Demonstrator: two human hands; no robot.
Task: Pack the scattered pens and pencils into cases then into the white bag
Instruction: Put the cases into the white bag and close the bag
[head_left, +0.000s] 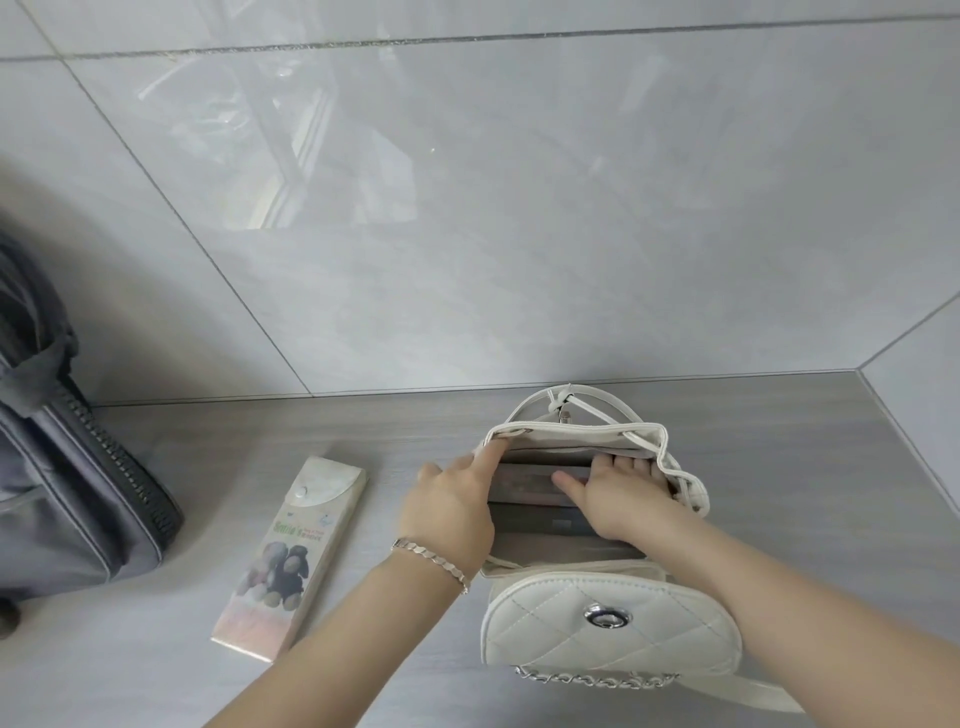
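Soft white bag (608, 644) sagged, so left hand (452, 506) pinched its floppy rim (571, 428) while right hand's (621, 493) grip clamped the stiff case (524, 480).

White bag (608, 639) open, grey case (535, 486) inside; printed case (291, 556) beside.

Both bare forearms reach forward from the lower edge and draw towards each other. The left hand (449, 512) lies back-up with the wrist slightly bent. Its index finger (485, 457) is stretched straight ahead and its thumb (428, 473) set apart, and between them it holds the rim of the white bag (608, 623). Its other fingers are hidden under the palm. The right hand (618, 493), also back-up, grips a grey case (530, 483), thumb pointing left across its top and four fingers curled over its far edge.
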